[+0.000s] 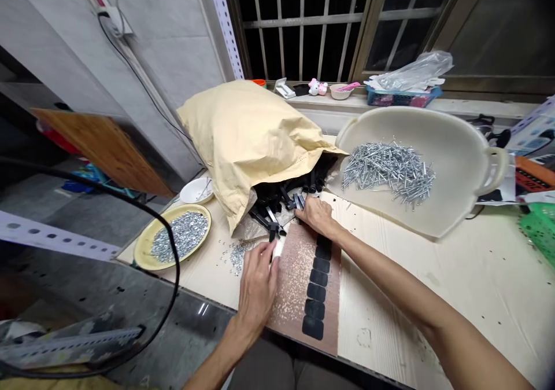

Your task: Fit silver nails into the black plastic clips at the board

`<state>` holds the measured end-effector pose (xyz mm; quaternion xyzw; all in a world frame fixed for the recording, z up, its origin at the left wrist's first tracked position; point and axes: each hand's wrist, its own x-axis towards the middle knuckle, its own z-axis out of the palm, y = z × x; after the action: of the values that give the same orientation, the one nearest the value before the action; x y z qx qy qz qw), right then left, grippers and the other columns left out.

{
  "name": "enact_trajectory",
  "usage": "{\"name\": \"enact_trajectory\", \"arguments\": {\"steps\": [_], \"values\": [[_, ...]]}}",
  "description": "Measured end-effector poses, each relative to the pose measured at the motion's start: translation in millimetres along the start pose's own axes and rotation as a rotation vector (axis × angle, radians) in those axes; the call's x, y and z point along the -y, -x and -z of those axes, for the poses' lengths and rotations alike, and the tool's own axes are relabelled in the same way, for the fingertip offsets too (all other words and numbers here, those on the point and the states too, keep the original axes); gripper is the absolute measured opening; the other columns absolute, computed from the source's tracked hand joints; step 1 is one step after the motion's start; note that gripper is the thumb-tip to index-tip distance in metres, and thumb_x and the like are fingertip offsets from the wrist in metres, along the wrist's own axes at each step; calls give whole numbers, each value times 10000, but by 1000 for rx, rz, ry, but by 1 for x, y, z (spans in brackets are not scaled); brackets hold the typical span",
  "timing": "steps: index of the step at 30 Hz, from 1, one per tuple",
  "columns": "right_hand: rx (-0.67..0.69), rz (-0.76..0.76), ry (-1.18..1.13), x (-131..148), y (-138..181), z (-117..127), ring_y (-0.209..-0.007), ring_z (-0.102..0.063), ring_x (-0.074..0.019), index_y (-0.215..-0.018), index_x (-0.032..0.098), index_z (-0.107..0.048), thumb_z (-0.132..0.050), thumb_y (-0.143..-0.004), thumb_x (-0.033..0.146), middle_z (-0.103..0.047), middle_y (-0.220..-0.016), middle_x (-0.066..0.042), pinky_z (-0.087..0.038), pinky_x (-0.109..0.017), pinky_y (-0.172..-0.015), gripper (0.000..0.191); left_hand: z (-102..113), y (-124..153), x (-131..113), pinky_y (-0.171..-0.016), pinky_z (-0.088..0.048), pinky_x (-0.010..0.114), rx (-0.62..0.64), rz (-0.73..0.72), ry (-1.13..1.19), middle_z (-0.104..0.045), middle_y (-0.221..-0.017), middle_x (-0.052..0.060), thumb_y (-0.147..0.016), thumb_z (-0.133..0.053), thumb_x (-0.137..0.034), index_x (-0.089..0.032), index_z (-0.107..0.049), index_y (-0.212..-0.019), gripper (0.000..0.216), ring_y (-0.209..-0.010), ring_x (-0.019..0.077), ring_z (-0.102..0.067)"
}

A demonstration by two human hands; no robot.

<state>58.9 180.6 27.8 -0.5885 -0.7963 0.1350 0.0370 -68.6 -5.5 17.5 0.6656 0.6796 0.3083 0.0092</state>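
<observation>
My left hand [259, 283] rests at the near left edge of a brown speckled board [295, 286], fingers curled round a small white object I cannot name. My right hand [317, 215] reaches to the mouth of a tan paper sack [247, 135], fingers closed among the black plastic parts [277, 205] that spill from it; what it holds is hidden. A row of several black rounded pieces [318, 289] lies along the board's right side. A small heap of loose silver nuts [237, 254] lies by my left hand.
A yellow plate [145, 251] of silver nuts sits at the left, a small white bowl [196, 191] behind it. A big cream scoop-shaped basin [455, 164] holds long silver screws [388, 170]. A green basket [540, 228] stands at the right edge. A black cable [167, 234] loops at left.
</observation>
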Motion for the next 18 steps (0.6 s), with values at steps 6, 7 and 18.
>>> {"name": "enact_trajectory", "arguments": {"steps": [6, 7, 18], "values": [[-57, -15, -21, -13, 6, 8, -914, -637, -284, -1037, 130, -578, -452, -846, 408, -669, -989, -159, -443, -339, -717, 360, -7, -16, 19, -669, -467, 325, 106, 175, -303, -588, -959, 116, -919, -430, -395, -143, -592, -1063, 333, -905, 256, -575], [-96, -6, -44, -15, 9, 10, -892, -638, -278, -1020, 142, -581, -453, -839, 412, -673, -964, -139, -443, -333, -703, 349, -11, -19, 20, -650, -457, 312, 127, 189, -317, -591, -965, 115, -911, -443, -406, -144, -597, -1048, 333, -896, 253, -583], [-459, 961, -78, -46, 70, 16, -1070, -570, -235, -1215, 184, -557, -492, -882, 314, -638, -1155, -103, -456, -423, -907, 363, 0, -49, 20, -738, -514, 343, 541, 718, 1209, -650, -798, 61, -820, -609, -371, -128, -570, -866, 250, -757, 184, -647]]}}
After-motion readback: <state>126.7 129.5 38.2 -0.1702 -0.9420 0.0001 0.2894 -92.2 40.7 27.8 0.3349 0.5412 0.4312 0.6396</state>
